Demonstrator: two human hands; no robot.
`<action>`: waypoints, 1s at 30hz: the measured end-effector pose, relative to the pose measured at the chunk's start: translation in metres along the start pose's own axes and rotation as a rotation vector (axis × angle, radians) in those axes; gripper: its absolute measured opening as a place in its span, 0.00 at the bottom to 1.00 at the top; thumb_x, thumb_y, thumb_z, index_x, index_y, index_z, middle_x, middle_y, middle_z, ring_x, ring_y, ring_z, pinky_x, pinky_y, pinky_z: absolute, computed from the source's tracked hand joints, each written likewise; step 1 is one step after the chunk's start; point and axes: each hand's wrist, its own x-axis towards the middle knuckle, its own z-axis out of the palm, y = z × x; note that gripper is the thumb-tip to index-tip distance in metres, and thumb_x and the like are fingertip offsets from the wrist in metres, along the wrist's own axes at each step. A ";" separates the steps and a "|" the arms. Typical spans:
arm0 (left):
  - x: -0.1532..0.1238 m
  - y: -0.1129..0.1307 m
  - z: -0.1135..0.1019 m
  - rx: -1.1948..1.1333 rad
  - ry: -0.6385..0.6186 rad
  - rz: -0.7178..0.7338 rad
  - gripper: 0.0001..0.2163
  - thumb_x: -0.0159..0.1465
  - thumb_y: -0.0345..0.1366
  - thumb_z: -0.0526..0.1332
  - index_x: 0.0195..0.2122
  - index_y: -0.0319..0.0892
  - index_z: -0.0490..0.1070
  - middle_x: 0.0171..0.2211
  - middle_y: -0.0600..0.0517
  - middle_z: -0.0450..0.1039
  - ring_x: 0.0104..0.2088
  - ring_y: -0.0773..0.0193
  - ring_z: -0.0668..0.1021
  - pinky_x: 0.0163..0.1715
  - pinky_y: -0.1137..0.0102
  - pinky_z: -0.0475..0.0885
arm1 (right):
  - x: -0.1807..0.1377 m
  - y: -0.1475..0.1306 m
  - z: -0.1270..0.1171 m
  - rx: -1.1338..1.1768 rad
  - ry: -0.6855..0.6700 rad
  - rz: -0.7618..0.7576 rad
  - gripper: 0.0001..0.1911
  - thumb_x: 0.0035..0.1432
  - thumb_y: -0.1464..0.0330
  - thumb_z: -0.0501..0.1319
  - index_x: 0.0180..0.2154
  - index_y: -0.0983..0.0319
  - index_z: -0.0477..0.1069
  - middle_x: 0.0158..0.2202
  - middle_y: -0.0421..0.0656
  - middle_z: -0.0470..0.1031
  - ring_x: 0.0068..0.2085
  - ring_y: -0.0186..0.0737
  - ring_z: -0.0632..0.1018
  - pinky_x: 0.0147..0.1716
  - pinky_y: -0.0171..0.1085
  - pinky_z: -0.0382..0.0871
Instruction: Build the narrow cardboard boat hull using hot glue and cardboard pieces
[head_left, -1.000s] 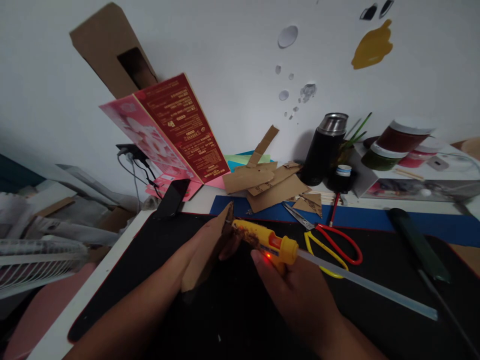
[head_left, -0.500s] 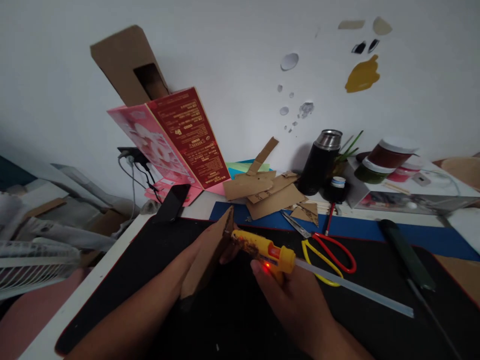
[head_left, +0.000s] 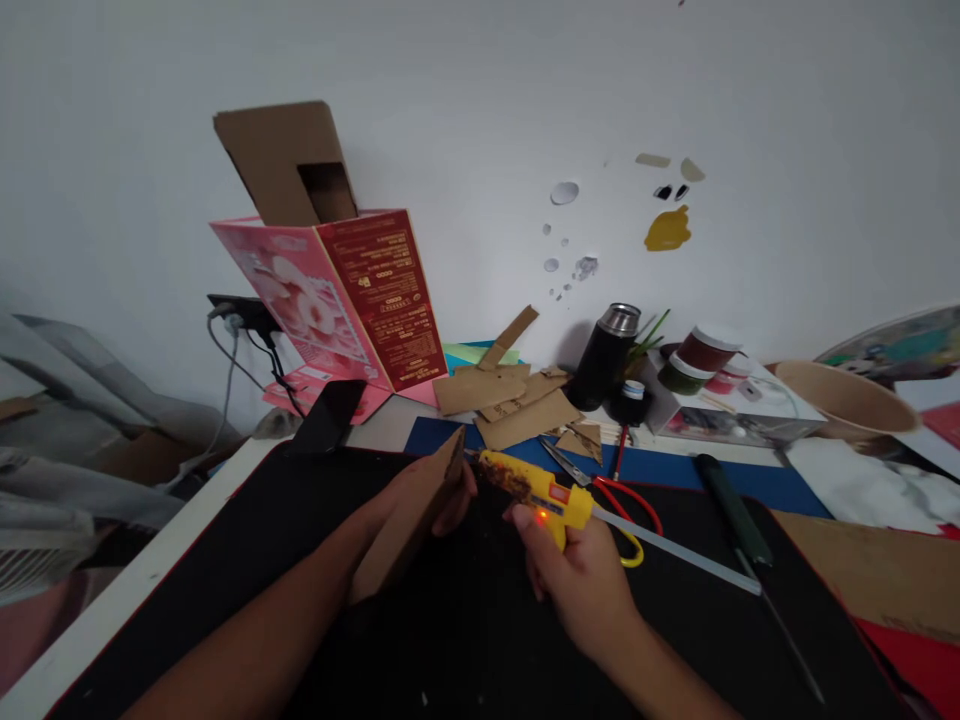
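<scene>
My right hand (head_left: 581, 585) is closed around the handle of a yellow hot glue gun (head_left: 525, 485), whose red light is lit. A long translucent glue stick (head_left: 679, 550) juts from its back end. The nozzle points left, close to the upper edge of a folded cardboard piece (head_left: 409, 525); whether it touches I cannot tell. My left hand (head_left: 450, 500) grips that cardboard, its fingers showing past the right side and the rest partly behind it. Scissors (head_left: 622, 500) with red and yellow handles lie beyond the glue gun, partly hidden by it.
Cardboard scraps (head_left: 517, 395) lie at the back, beside a black thermos (head_left: 604, 360). A pink and red folded card (head_left: 337, 300) stands left of them, near a phone (head_left: 326, 415). Paint jars (head_left: 701, 355) sit on a box. A dark-handled tool (head_left: 735, 510) lies at right.
My view has shifted, showing more of the table's right side. The glue gun's nozzle has drawn slightly away from the cardboard edge. Both hands keep their holds.
</scene>
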 end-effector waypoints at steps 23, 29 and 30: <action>-0.002 0.010 0.011 0.018 -0.005 -0.100 0.25 0.69 0.58 0.61 0.41 0.36 0.78 0.14 0.53 0.69 0.15 0.62 0.70 0.20 0.69 0.66 | 0.002 0.003 -0.004 -0.026 -0.021 0.090 0.30 0.67 0.43 0.58 0.24 0.60 0.68 0.13 0.35 0.63 0.15 0.33 0.66 0.17 0.31 0.57; -0.004 0.003 0.005 0.027 -0.019 -0.112 0.25 0.69 0.57 0.60 0.41 0.36 0.77 0.14 0.52 0.70 0.15 0.61 0.71 0.19 0.69 0.64 | 0.001 0.002 -0.004 -0.048 -0.010 0.090 0.30 0.68 0.44 0.58 0.24 0.59 0.67 0.14 0.35 0.63 0.16 0.33 0.67 0.17 0.32 0.57; -0.005 0.003 0.005 0.029 -0.022 -0.114 0.25 0.69 0.57 0.60 0.41 0.36 0.77 0.14 0.52 0.70 0.15 0.61 0.71 0.19 0.69 0.64 | 0.001 0.002 -0.004 -0.048 -0.014 0.087 0.30 0.68 0.44 0.58 0.24 0.59 0.67 0.14 0.35 0.63 0.16 0.33 0.66 0.17 0.32 0.57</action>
